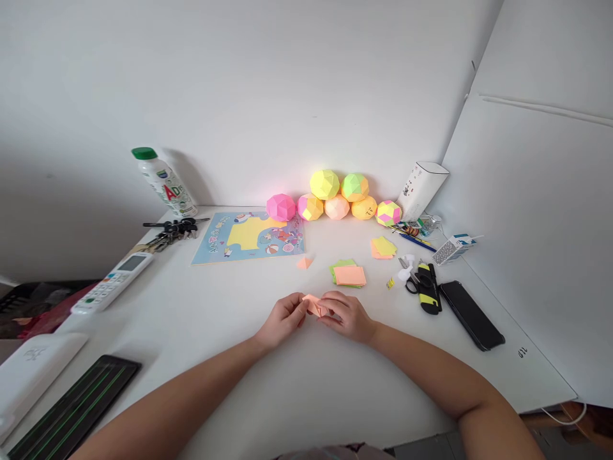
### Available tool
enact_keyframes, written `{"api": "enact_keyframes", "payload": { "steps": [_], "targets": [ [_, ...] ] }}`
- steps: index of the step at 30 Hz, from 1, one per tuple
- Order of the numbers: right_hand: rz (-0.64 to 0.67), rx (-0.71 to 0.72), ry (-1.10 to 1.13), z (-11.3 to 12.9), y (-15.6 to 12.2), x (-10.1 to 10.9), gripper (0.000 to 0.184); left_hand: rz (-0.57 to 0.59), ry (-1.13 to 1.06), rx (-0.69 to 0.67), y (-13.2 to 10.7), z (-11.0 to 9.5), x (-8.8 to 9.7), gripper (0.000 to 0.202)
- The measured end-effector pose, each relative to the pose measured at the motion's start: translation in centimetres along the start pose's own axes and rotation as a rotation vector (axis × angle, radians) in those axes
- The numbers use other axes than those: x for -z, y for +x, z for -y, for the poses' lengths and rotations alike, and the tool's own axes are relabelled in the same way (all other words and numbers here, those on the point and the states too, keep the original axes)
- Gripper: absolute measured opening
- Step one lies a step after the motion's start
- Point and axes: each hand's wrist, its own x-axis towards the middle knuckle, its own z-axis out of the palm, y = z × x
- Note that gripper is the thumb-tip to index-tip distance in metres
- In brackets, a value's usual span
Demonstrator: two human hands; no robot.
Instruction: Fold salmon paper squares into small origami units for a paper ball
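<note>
My left hand (pixel 283 317) and my right hand (pixel 348 315) meet over the white table (pixel 215 319), both pinching a small folded orange paper piece (pixel 313 304) between their fingertips. Just beyond lies a stack of orange and green square papers (pixel 349 274). A small folded orange unit (pixel 304 262) lies further back. Several folded paper balls (pixel 335 197) in pink, yellow, green and orange are lined up against the wall.
A colourful printed sheet (pixel 251 236), keys (pixel 172 231), a bottle (pixel 165 182) and a remote (pixel 113 281) lie at the left. Yellow-orange papers (pixel 383 247), scissors (pixel 416 279), a phone (pixel 472 315), a white box (pixel 421 188) sit right.
</note>
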Motion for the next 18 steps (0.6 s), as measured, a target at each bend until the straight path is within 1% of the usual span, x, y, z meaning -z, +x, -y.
{"api": "enact_keyframes", "payload": {
  "steps": [6,13,18],
  "targets": [
    [0.018,-0.041,0.109,0.1,0.1,0.25,0.02,-0.021,0.018,-0.015,-0.09,-0.53,-0.08,0.033],
    [0.051,-0.152,0.16,-0.31,-0.67,-0.05,0.018,-0.018,0.008,-0.034,0.01,-0.17,-0.1,0.034],
    [0.065,-0.152,0.212,-0.44,-0.74,-0.04,0.021,-0.025,0.021,-0.003,-0.01,-0.11,-0.09,0.035]
  ]
}}
